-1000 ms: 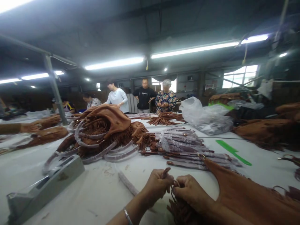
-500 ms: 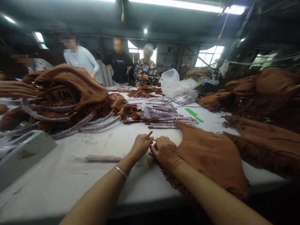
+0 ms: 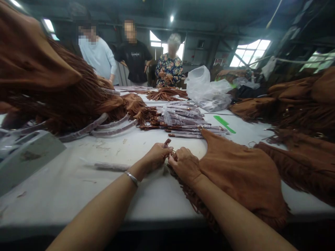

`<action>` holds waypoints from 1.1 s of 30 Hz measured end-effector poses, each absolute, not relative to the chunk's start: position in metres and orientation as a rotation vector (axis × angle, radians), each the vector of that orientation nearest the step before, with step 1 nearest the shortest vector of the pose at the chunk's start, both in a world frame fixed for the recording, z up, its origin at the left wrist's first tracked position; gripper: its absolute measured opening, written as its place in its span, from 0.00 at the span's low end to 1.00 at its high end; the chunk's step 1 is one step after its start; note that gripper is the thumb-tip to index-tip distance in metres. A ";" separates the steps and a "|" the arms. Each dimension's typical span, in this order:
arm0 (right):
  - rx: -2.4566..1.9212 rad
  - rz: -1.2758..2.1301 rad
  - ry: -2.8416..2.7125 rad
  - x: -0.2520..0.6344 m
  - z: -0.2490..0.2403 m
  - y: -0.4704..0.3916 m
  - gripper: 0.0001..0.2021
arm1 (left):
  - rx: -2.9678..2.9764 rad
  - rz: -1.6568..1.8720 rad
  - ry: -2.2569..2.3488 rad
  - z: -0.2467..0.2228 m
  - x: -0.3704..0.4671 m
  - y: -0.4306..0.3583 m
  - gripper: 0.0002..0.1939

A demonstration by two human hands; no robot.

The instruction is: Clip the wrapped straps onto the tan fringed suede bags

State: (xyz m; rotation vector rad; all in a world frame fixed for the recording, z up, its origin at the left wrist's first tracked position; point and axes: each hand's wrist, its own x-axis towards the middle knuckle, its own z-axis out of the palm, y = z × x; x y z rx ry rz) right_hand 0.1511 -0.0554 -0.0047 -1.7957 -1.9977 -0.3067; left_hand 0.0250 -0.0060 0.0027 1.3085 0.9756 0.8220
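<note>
Near the middle of the table, my left hand (image 3: 157, 155) pinches the brown leather end of a strap (image 3: 111, 166), whose plastic-wrapped length lies off to the left. My right hand (image 3: 185, 163) is closed right beside it, fingertips on a small metal ring (image 3: 173, 152). The two hands almost touch. A brown fringed suede bag (image 3: 240, 170) lies flat under and to the right of my right wrist, with another ring at its upper corner. How the strap end meets the small ring is hidden by my fingers.
Bundled wrapped straps (image 3: 183, 120) lie ahead, with a green strip (image 3: 224, 124) and a clear plastic bag (image 3: 206, 89) beyond. Fringed bags pile up at right (image 3: 300, 104) and left (image 3: 52, 80). A grey box-like object (image 3: 31, 160) stands at left. Several people stand across the table.
At the left, a brown fringed bag has been lifted and now looms larger. The view has shifted slightly. My hands stay together, and the ring between them shows more clearly.
</note>
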 end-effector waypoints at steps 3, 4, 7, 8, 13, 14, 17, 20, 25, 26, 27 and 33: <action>-1.801 -0.266 -2.039 0.153 -0.004 -0.054 0.10 | 1.263 0.770 0.972 0.004 0.024 -0.005 0.14; -1.811 -0.255 -2.053 0.153 -0.003 -0.055 0.10 | 1.261 0.775 0.974 0.006 0.024 -0.006 0.13; -1.823 -0.222 -2.090 0.154 0.000 -0.056 0.10 | 1.297 0.838 1.009 0.012 0.026 -0.009 0.11; -1.814 -0.214 -2.099 0.155 0.001 -0.057 0.10 | 1.316 0.856 1.026 0.015 0.027 -0.010 0.11; -1.756 -0.222 -2.115 0.155 0.003 -0.060 0.10 | 1.362 0.874 1.068 0.019 0.027 -0.014 0.13; -1.757 -0.230 -2.110 0.154 0.003 -0.060 0.10 | 1.365 0.871 1.065 0.017 0.026 -0.014 0.13; -1.785 -0.240 -2.087 0.151 0.003 -0.060 0.09 | 1.452 0.818 1.027 0.009 0.022 -0.014 0.17; -1.813 -0.241 -2.070 0.151 0.003 -0.059 0.10 | 1.684 0.821 0.983 0.003 0.020 -0.014 0.17; -1.826 -0.205 -2.043 0.155 0.003 -0.057 0.09 | 1.934 0.950 1.094 0.000 0.018 -0.016 0.10; -1.817 -0.197 -2.042 0.156 0.003 -0.057 0.09 | 1.985 0.951 1.129 0.000 0.018 -0.015 0.10; -1.808 -0.190 -2.042 0.157 0.003 -0.057 0.09 | 2.042 0.946 1.160 0.001 0.016 -0.015 0.10; -1.826 -0.147 -2.035 0.160 0.003 -0.057 0.09 | 2.225 0.681 1.219 0.008 -0.001 -0.016 0.13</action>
